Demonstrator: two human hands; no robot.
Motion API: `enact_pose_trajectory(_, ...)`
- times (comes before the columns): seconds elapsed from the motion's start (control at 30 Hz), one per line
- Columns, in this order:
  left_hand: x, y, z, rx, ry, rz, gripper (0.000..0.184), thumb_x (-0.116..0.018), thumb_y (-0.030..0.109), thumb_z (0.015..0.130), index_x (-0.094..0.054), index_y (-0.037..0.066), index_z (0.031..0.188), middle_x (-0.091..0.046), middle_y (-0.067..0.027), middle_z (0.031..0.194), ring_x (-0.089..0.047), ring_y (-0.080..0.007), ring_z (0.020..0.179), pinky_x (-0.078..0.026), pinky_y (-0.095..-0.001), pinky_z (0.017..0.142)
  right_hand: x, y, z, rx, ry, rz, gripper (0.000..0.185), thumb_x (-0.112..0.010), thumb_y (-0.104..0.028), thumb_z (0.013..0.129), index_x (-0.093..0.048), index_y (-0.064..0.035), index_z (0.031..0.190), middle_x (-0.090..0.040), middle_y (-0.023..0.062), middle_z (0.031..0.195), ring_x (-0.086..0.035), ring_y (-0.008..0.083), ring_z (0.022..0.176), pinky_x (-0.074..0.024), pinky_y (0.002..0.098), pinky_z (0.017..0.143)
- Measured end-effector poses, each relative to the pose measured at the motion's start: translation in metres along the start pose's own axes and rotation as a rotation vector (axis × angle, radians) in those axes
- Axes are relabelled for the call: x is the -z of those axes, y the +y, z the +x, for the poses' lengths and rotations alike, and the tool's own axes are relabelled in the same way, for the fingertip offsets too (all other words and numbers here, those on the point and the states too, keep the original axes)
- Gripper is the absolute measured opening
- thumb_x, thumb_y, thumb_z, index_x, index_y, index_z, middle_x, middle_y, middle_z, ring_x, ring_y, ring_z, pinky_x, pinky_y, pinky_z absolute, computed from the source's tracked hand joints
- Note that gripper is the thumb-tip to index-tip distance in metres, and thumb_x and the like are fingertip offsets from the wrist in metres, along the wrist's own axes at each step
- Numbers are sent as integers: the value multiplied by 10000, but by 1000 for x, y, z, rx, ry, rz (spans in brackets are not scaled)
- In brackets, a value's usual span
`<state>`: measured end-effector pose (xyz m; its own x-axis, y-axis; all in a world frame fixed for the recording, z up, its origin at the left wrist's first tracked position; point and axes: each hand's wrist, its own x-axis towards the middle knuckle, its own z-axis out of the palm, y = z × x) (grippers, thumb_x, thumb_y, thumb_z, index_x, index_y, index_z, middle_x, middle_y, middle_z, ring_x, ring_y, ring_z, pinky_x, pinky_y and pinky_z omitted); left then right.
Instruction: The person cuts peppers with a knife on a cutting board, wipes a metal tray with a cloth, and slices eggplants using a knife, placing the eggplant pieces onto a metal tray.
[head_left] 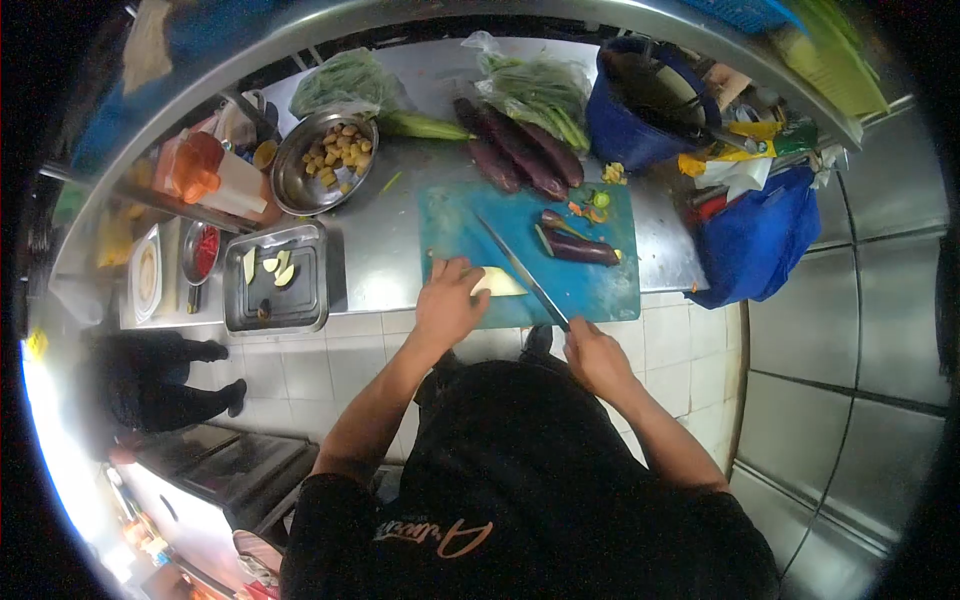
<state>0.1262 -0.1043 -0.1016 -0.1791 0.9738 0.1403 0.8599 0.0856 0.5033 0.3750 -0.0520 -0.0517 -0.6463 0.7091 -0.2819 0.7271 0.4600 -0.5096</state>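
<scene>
My left hand (449, 297) presses a pale-fleshed piece of eggplant (503, 283) onto the blue-green cutting board (455, 215), fingers curled over its left end. A long kitchen knife (522, 270) is gripped by its handle in my right hand (596, 355). Its blade points up and left across the board, just right of the pale piece. Farther right on the board lies a cut length of purple eggplant (580, 246), with a smaller eggplant scrap (553, 220) above it. Several whole eggplants (520, 145) rest at the board's far edge.
At left, a metal tray (288, 312) holds a few pale slices, near a steel bowl (298, 190) of brown chunks. Bagged greens (345, 85) lie behind. A blue bucket (620, 125) and blue bag (755, 245) are at right. Another person's legs (190, 380) show at left.
</scene>
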Motion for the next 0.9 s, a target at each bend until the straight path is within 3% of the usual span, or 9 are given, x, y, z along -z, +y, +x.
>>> enact_pose_trajectory(0.27,2,11,6,80,-4,16,316,-686,223,735,-639,140,1036,-567,-105,1055,-522,-322,1021,-480,-422,876,26,4,-45,18,-144,-208,124,-473,-118,885,-420,-23,944,-597,229,799,-625,409,620,-521,481,529)
enact_pose_trajectory(0.47,-3,9,7,47,46,21,303,-675,213,727,-652,122,1016,-553,-106,1029,-515,-307,989,-494,-407,817,21,5,-39,-66,-227,-171,137,-465,-121,885,-411,-24,964,-605,255,817,-611,443,692,-492,529,606)
enact_pose_trajectory(0.67,-3,8,3,64,82,-6,299,-677,211,720,-661,103,999,-527,-110,1034,-513,-298,977,-491,-397,809,-24,6,38,7,-181,-95,192,-443,-117,869,-422,12,1009,-612,286,810,-627,454,725,-507,536,641)
enact_pose_trajectory(0.9,-10,5,1,81,121,-37,290,-691,217,710,-656,93,969,-514,-105,1023,-513,-303,974,-488,-398,809,19,-1,-17,-17,-238,-152,216,-452,-132,871,-408,-10,1045,-617,275,834,-623,462,730,-501,547,644)
